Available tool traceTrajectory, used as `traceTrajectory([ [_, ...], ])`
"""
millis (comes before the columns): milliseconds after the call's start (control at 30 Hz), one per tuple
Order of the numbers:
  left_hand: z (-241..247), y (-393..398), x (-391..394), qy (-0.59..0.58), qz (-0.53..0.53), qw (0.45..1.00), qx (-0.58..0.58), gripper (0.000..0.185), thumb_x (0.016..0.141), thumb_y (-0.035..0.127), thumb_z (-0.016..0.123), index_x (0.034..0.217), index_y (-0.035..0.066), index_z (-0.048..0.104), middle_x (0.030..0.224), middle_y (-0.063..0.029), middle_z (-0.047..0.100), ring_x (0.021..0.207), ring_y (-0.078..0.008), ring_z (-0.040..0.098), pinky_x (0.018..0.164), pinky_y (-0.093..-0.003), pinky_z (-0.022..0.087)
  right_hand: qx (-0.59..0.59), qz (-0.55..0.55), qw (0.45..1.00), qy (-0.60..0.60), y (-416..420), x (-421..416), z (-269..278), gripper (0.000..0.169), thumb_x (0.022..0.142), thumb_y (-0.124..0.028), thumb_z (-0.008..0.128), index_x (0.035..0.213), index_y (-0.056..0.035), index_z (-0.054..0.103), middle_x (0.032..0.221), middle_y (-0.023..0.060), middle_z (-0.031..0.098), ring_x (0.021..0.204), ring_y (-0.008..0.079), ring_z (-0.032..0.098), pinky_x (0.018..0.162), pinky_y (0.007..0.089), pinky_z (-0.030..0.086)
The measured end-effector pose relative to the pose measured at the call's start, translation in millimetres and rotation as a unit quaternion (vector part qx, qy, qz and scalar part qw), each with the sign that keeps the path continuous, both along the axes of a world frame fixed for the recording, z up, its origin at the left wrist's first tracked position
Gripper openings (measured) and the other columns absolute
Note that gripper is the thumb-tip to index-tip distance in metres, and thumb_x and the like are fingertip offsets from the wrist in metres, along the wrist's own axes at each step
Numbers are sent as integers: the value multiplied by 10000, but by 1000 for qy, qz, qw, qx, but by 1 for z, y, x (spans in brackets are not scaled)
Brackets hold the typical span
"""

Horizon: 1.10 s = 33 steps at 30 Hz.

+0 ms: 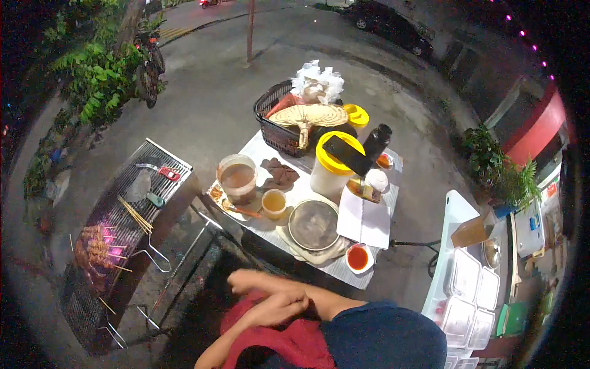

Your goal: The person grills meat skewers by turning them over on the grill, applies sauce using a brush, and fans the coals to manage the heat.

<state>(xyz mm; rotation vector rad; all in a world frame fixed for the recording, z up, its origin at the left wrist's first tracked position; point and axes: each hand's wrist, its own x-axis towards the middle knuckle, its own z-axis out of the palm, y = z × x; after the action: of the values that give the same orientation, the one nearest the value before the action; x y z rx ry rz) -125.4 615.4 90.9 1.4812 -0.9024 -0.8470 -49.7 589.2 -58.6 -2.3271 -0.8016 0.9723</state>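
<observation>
My forearms cross low in front of me, over a red garment. From the navy sleeve, my right hand (243, 281) reaches left past the table's near edge; it is blurred and its fingers are hard to make out. My left hand (285, 306) comes up from below, fingers curled against my right forearm. Nothing shows in either hand. On the table (295, 184) ahead stand a round pot with a clear lid (314, 224), a small tub of yellowish liquid (274, 204) with a brush (242, 211) beside it, and a bowl of red sauce (358, 257).
Left stands a charcoal grill (156, 161) with skewered meat (99, 246), bare sticks (135, 214) and red-handled tongs (161, 171). The table also bears a brown-liquid bucket (237, 177), yellow-lidded container (318, 177), phone (346, 154), open notebook (364, 221) and basket (279, 133) with a woven fan (311, 115). Lidded trays (461, 318) stand right.
</observation>
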Motion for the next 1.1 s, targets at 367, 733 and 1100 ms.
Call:
traceTrajectory([
  [367, 2, 142, 88, 282, 304, 901, 129, 243, 880, 136, 585, 1084, 17, 530, 924, -37, 592, 823, -107, 562, 694, -255, 472, -222, -667, 661, -263, -352, 361, 197, 556, 751, -210, 556, 1244, 16, 437, 1217, 253, 510, 1128, 368, 513, 940, 416, 425],
  [733, 1, 164, 122, 297, 486, 815, 109, 236, 861, 100, 592, 1073, 9, 541, 939, -44, 591, 846, -126, 573, 738, -260, 466, -339, -618, 690, -163, -460, 406, 153, 555, 739, -316, 617, 1164, 32, 536, 1189, 232, 536, 1074, 358, 544, 926, 463, 404],
  [1100, -20, 181, 152, 224, 472, 835, 172, 236, 848, 105, 606, 1057, 9, 551, 896, -18, 582, 791, -83, 533, 701, -226, 439, 261, -656, 586, -398, -352, 443, 256, 305, 799, -50, 602, 1072, 81, 567, 976, 150, 635, 826, 205, 627, 706, 321, 498],
])
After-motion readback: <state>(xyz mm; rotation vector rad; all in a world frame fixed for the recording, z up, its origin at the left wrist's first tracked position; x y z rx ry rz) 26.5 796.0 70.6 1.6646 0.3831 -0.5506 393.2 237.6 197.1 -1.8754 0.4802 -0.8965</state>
